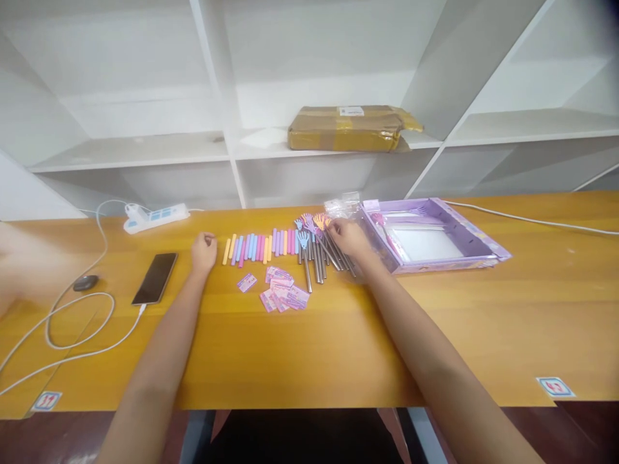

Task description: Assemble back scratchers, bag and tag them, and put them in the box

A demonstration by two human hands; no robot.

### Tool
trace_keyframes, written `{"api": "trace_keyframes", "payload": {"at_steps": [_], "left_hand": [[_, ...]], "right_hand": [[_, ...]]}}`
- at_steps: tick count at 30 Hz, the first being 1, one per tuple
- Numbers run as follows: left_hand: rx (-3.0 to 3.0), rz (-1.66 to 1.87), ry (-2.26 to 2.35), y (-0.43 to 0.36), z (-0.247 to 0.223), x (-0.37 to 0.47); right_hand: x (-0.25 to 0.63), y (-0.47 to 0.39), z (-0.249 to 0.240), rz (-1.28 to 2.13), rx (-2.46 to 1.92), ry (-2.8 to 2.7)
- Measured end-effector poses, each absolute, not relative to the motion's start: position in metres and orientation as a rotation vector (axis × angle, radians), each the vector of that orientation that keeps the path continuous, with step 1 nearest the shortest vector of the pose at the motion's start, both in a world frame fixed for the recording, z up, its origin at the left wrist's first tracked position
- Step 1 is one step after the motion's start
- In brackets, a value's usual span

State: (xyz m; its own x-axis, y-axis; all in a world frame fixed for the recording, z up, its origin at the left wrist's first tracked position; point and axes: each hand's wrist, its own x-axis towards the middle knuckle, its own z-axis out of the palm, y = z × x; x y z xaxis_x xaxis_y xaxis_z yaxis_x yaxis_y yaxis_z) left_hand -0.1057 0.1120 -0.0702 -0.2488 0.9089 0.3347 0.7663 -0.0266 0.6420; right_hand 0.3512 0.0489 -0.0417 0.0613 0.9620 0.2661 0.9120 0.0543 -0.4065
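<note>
My left hand (204, 252) rests on the wooden table with its fingers curled, just left of a row of pink, blue, yellow and purple sticks (251, 248); whether anything is inside it is hidden. At the right end of the row, my right hand (347, 236) has its fingers closed at a pile of metal rods with coloured hand-shaped tops (318, 251). What it grips there is too small to make out. One rod with a blue top (304, 241) lies at the front of the pile. Pink and purple cards (283, 291) lie nearer, one of them apart (246, 282).
A purple open box (430, 264) with a few items inside stands right of my right hand, beside clear plastic bags (343, 206). To the left are a phone (155, 278), a mouse (86, 283), cables and a power strip (157, 218). A taped carton (345, 129) sits on the shelf.
</note>
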Motion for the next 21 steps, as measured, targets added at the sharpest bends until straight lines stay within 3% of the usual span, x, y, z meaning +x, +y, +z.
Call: {"api": "trace_keyframes", "payload": {"at_steps": [21], "left_hand": [[2.061,0.643,2.037,0.118,-0.072,-0.101]], "right_hand": [[0.358,0.057,-0.048,0.227,-2.212,-1.786]]}}
